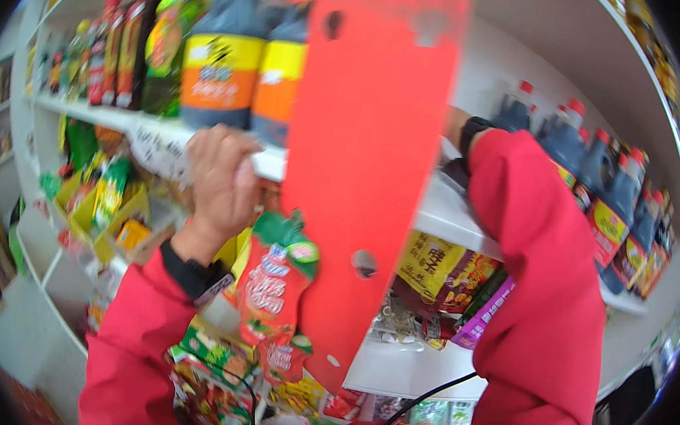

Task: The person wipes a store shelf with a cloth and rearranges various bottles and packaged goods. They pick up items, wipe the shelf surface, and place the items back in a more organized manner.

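A long flat red panel [368,155] with round holes hangs upright before me, blurred at its edges. Left of it, my left hand [221,170] is curled at the front edge of a white shelf [166,133], below large dark bottles with yellow and orange labels [223,65]. What its fingers hold, if anything, cannot be told. My right hand [457,126] is mostly hidden behind the red panel and the sleeve; only a part near the wrist shows. Red pouches with green tops [274,285] overlap the panel's lower left side.
Dark bottles with red caps [613,204] line the shelf at right. Yellow snack packets [429,267] and a purple packet [485,314] lie below. Yellow boxes [101,241] with packets stand at lower left. Black cords [427,393] cross near my body.
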Available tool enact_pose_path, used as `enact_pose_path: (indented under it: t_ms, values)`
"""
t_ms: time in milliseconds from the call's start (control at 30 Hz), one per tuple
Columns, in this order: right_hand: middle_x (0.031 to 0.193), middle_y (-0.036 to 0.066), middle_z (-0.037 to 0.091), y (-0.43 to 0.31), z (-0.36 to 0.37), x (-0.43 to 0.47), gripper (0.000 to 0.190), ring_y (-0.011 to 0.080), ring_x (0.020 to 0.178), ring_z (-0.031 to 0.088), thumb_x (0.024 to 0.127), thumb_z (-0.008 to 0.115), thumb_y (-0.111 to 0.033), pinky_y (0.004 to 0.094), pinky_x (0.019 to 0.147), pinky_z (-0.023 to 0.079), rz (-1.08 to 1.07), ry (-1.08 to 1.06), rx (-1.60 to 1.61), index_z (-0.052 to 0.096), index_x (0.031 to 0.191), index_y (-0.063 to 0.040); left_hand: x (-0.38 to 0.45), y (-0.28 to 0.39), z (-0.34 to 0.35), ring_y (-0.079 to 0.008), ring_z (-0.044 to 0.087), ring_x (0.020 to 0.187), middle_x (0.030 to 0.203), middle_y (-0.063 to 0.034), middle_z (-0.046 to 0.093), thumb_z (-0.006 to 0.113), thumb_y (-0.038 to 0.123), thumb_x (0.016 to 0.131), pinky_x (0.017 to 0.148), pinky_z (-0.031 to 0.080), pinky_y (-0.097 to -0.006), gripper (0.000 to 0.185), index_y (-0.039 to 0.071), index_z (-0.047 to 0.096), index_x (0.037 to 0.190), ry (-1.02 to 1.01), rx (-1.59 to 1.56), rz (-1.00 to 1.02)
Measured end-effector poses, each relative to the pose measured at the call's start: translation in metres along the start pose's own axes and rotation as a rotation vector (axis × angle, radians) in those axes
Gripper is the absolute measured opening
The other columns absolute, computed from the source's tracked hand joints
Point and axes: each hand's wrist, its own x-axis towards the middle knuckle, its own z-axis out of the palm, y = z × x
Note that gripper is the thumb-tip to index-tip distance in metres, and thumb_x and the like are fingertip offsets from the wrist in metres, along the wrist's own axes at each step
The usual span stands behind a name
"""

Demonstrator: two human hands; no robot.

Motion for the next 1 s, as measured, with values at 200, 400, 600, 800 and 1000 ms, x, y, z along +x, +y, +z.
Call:
enact_pose_path:
  t_ms: [200, 400, 600, 800, 1000]
  values:
    - [0.111, 0.012, 0.066, -0.061, -0.015, -0.036, 0.037, 0.0207, 0.092, 0.061, 0.084, 0.066, -0.02, 0.0343, 0.079, 0.051, 0.094, -0.034, 0.152, 0.062, 0.116, -0.003, -0.003, -0.003, 0.001, -0.031, 0.047, 0.085, 0.085, -0.0106, 0.046, 0.052, 0.011, 0.081, 0.081, 0.033, -0.0422, 0.01, 0.008, 0.054, 0.091, -0.003, -0.05, -0.02]
    - [0.11, 0.011, 0.065, -0.106, -0.003, -0.066, 0.037, 0.0194, 0.092, 0.06, 0.085, 0.066, -0.022, 0.0342, 0.079, 0.051, 0.122, 0.02, 0.279, 0.061, 0.116, -0.002, 0.001, 0.006, 0.001, -0.0297, 0.046, 0.086, 0.084, -0.0099, 0.043, 0.053, 0.011, 0.08, 0.082, 0.034, -0.0425, 0.008, 0.009, 0.05, 0.087, 0.073, -0.097, -0.015]
    - [0.111, 0.009, 0.063, -0.154, 0.007, -0.1, 0.039, 0.0165, 0.095, 0.058, 0.086, 0.066, -0.024, 0.0336, 0.079, 0.05, 0.336, 0.088, 0.375, 0.061, 0.115, 0.001, 0.0, 0.008, 0.0, -0.0283, 0.047, 0.089, 0.087, -0.0096, 0.044, 0.056, 0.009, 0.078, 0.087, 0.035, -0.0423, 0.011, 0.008, 0.049, 0.086, 0.073, -0.1, -0.037]
    - [0.11, 0.02, 0.063, -0.17, 0.026, -0.114, 0.048, 0.0263, 0.102, 0.06, 0.077, 0.073, -0.02, 0.0369, 0.086, 0.049, 0.154, 0.283, 0.072, 0.057, 0.114, 0.006, 0.001, 0.008, -0.003, -0.0298, 0.045, 0.089, 0.087, -0.0107, 0.043, 0.053, 0.011, 0.081, 0.086, 0.034, -0.0418, 0.009, 0.008, 0.049, 0.089, 0.063, -0.142, -0.057]
    - [0.107, 0.021, 0.063, -0.167, 0.057, -0.113, 0.038, 0.0368, 0.102, 0.06, 0.075, 0.072, -0.014, 0.0406, 0.087, 0.048, 0.032, 0.55, -0.166, 0.061, 0.107, 0.003, 0.001, 0.006, -0.007, -0.0269, 0.048, 0.087, 0.084, -0.0089, 0.045, 0.055, 0.01, 0.08, 0.086, 0.037, -0.0401, 0.007, 0.008, 0.051, 0.086, 0.071, -0.159, -0.047]
